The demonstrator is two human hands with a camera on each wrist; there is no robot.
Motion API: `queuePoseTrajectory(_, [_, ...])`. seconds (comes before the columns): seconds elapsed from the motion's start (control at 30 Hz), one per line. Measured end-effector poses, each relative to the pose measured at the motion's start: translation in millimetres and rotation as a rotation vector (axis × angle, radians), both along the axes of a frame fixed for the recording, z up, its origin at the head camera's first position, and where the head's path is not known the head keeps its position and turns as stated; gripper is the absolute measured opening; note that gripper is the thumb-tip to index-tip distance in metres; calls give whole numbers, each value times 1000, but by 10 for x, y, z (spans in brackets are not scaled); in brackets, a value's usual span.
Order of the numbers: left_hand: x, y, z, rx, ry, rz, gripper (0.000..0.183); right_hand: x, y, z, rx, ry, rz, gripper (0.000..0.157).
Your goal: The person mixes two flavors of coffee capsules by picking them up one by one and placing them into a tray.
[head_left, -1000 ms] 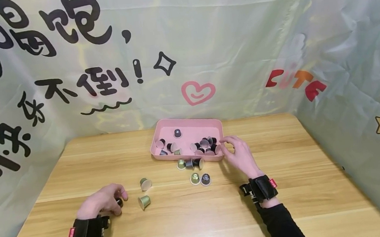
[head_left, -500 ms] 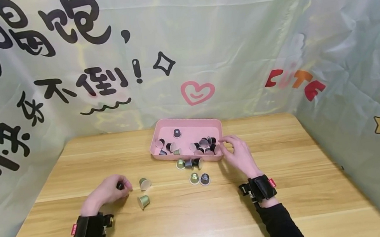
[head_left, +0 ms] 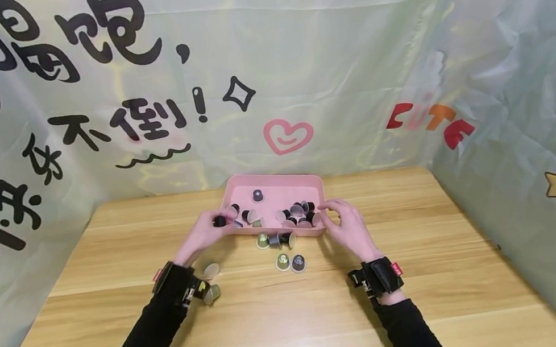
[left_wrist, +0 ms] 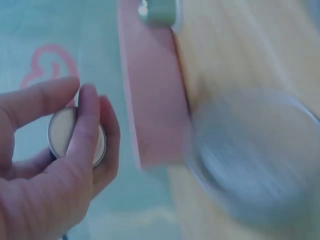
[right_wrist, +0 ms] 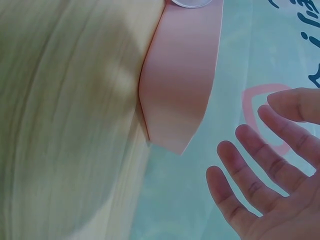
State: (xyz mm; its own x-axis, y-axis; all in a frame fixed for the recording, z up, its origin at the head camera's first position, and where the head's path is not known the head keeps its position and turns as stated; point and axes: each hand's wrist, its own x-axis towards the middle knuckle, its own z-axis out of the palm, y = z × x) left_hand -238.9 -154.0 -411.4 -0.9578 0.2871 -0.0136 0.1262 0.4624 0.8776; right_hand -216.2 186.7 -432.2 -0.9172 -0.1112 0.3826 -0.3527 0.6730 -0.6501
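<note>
My left hand [head_left: 205,233] pinches a black coffee capsule [head_left: 219,221] at the left front corner of the pink tray [head_left: 286,184]. The left wrist view shows the held capsule's pale round lid [left_wrist: 61,131] among the fingers. By the tray's right end is my right hand [head_left: 350,228], its fingers loosely bent with nothing between them. In the right wrist view those fingers [right_wrist: 252,187] are spread apart. Inside the tray, dark and green capsules lie mostly along the front and right, with one upright dark capsule [head_left: 257,196] towards the back.
Several capsules sit just outside the tray's front wall, among them a green capsule [head_left: 262,241]. Closer to me stand another green capsule [head_left: 283,262] and a dark capsule [head_left: 298,263]. Under the left wrist lie two more, one a green capsule [head_left: 212,294]. A printed cloth [head_left: 339,75] rises behind the table.
My left hand has lifted the black capsule off the table at the left and carried it up and right to the tray. The right hand has stayed almost still.
</note>
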Motion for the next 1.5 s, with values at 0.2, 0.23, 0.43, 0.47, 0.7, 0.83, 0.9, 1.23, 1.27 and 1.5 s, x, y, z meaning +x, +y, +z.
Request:
queuePoseTrajectory(0.2, [-214,173,95,219,-251,-74,61,5,-26,-11,-10,-1,2,23])
queuePoseTrajectory(0.23, [-235,182,107,267,-285,-90,65,5,-30,-8,-12,-1,3,23])
queuePoseTrajectory(0.43, [-294,138,111,442,-356,-121,81,-6,-37,7,-7,-1,5,24])
queuePoseTrajectory(0.47, [-291,118,110,447,-348,-120,81,-11,-35,5,-4,1,6,24])
queuePoseTrajectory(0.7, [-196,-78,106,418,-276,-101,74,-8,-12,38,3,-7,15,25])
queuePoseTrajectory(0.83, [-63,-217,64,317,-193,-125,65,9,27,89,-2,-5,18,25])
queuePoseTrajectory(0.9, [20,-297,26,268,-149,-134,63,19,70,111,14,-7,20,26])
queuePoseTrajectory(1.23, [418,-705,-180,179,-153,-81,65,195,547,216,147,-184,70,45])
queuePoseTrajectory(1.27, [438,-731,-193,171,-156,-77,65,216,591,225,160,-211,80,47])
queuePoseTrajectory(1.5, [504,-797,-241,105,-129,-96,66,262,780,234,229,-348,141,61])
